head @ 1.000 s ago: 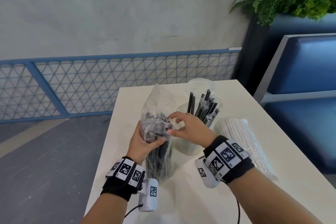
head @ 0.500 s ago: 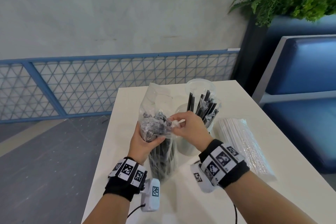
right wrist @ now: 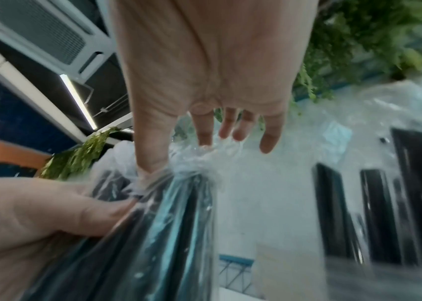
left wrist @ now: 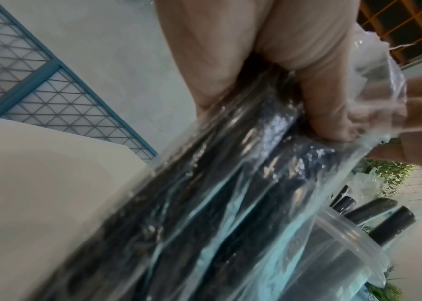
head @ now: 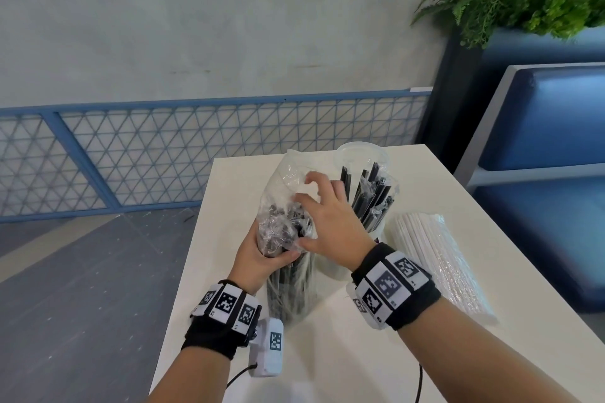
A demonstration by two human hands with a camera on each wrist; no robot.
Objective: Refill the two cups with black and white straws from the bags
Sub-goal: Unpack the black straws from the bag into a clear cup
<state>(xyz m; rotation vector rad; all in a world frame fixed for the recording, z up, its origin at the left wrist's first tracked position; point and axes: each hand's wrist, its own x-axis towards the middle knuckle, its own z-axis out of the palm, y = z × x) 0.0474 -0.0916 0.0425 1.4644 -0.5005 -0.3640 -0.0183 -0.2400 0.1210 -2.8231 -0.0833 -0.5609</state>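
White table (head: 425, 206) against a grey wall with a blue mesh rail; a fern sits far right above a blue bench.

On the table's middle a clear bag of black straws (head: 288, 278) stands upright, its foot on the surface. The left hand (head: 258, 252) wraps its fingers and thumb round the bag just below the straw tops, probably to keep the bundle upright and steady while the mouth is worked. The right hand (head: 327, 222) is at the loose plastic above: fingers spread and nearly straight, fingertips on the crumpled film, thumb low against the bag near the left thumb. In the right wrist view no pinch shows; the hand looks to be parting or reaching into the opening, not gripping.

Just right of the bag, partly behind the right hand, stands a clear cup (head: 370, 193) already holding some black straws, kept close so the transfer is short. A second cup rim (head: 361, 154) shows behind it; its contents cannot be told. The pack of white straws (head: 438, 265) lies flat on the right, untouched.
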